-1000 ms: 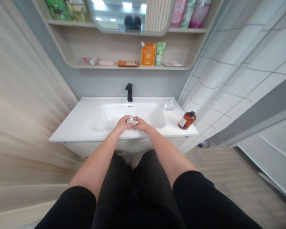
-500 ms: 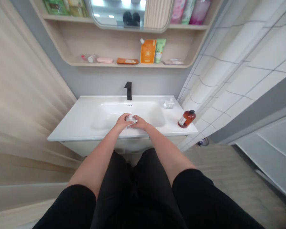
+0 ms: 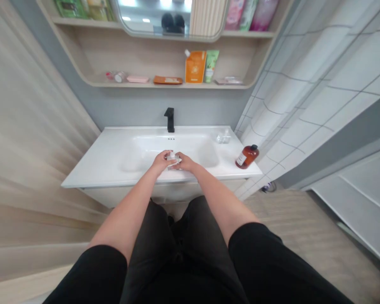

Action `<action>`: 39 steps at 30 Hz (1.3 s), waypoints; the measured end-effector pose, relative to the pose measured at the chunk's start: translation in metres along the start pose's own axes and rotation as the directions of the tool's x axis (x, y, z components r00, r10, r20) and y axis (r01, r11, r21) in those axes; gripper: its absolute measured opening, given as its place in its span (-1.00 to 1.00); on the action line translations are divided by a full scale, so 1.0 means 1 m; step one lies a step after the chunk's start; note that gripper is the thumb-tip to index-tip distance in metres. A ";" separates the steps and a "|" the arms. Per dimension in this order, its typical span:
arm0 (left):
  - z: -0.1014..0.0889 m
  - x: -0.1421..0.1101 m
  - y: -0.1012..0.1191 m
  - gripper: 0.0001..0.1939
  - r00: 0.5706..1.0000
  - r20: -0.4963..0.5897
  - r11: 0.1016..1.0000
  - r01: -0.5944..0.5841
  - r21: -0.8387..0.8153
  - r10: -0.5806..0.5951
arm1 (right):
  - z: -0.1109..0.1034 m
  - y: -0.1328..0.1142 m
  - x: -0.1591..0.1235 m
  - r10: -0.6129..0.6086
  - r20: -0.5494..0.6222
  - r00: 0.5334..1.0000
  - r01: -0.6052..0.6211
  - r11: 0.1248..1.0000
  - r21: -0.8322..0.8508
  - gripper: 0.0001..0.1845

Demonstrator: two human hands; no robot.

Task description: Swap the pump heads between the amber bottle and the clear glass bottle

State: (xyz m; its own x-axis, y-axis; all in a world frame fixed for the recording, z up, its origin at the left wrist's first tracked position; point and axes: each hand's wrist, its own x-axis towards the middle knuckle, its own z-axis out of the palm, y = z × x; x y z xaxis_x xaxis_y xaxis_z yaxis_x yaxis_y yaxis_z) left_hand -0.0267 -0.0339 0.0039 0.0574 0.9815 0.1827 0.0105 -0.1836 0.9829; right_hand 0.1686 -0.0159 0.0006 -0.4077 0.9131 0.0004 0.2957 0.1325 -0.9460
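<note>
My left hand (image 3: 161,162) and my right hand (image 3: 186,161) meet over the front of the white washbasin (image 3: 91,175). Between their fingers they hold a small transparent container (image 3: 173,159), which is partly hidden by my fingers. Its exact kind is hard to tell at this size. Both forearms reach forward over the basin's front edge. A black faucet (image 3: 169,119) stands at the back of the basin, beyond my hands.
An amber pump-less bottle (image 3: 247,156) and a small clear item (image 3: 223,137) stand on the basin's right side. A wooden shelf (image 3: 152,85) above holds an orange pouch (image 3: 195,66) and a green tube (image 3: 211,66). White tiles (image 3: 304,105) line the right wall.
The whole scene has shifted slightly up and left in the view. Both hands stay on the transparent container, with no clear change in grip.
</note>
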 end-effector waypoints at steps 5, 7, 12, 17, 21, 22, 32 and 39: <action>-0.001 0.000 -0.001 -0.38 1.000 -0.023 1.000 -0.002 0.004 0.002 | -0.001 0.001 0.001 -0.008 0.021 1.000 0.009 1.000 -0.018 -0.22; -0.002 0.000 -0.002 -0.39 1.000 -0.012 1.000 -0.002 0.005 0.002 | 0.000 0.000 0.001 -0.022 0.013 1.000 0.022 1.000 -0.017 -0.22; -0.001 0.001 -0.003 -0.37 0.999 -0.036 1.000 -0.011 -0.025 0.010 | 0.001 -0.003 0.000 0.003 -0.004 1.000 -0.003 1.000 -0.020 -0.22; -0.001 0.001 -0.003 -0.39 1.000 -0.010 1.000 -0.003 -0.012 0.003 | 0.001 -0.006 -0.002 0.013 -0.009 1.000 -0.013 1.000 -0.017 -0.24; -0.001 -0.001 -0.001 -0.39 0.999 -0.044 0.999 -0.020 -0.042 0.018 | 0.001 -0.003 -0.001 0.013 0.009 1.000 -0.013 1.000 -0.009 -0.25; -0.001 -0.001 0.000 -0.39 0.999 -0.037 0.999 -0.012 -0.033 0.011 | 0.001 -0.003 -0.001 0.010 0.013 1.000 -0.010 1.000 -0.004 -0.25; -0.001 -0.002 0.005 -0.43 1.000 -0.026 1.000 -0.005 0.006 0.005 | 0.003 -0.005 -0.002 -0.017 -0.011 1.000 0.017 1.000 -0.012 -0.24; 0.000 -0.003 0.006 -0.44 0.994 -0.104 0.999 -0.041 -0.016 0.039 | 0.003 0.004 0.004 -0.023 -0.022 1.000 0.022 0.998 -0.052 -0.21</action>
State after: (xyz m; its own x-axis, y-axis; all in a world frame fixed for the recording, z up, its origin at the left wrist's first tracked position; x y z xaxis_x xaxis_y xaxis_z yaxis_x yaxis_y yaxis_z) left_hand -0.0267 -0.0377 0.0094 -0.0463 0.9739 0.2222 -0.0075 -0.2228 0.9748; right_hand 0.1652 -0.0126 -0.0039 -0.3956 0.9180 0.0292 0.3315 0.1724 -0.9276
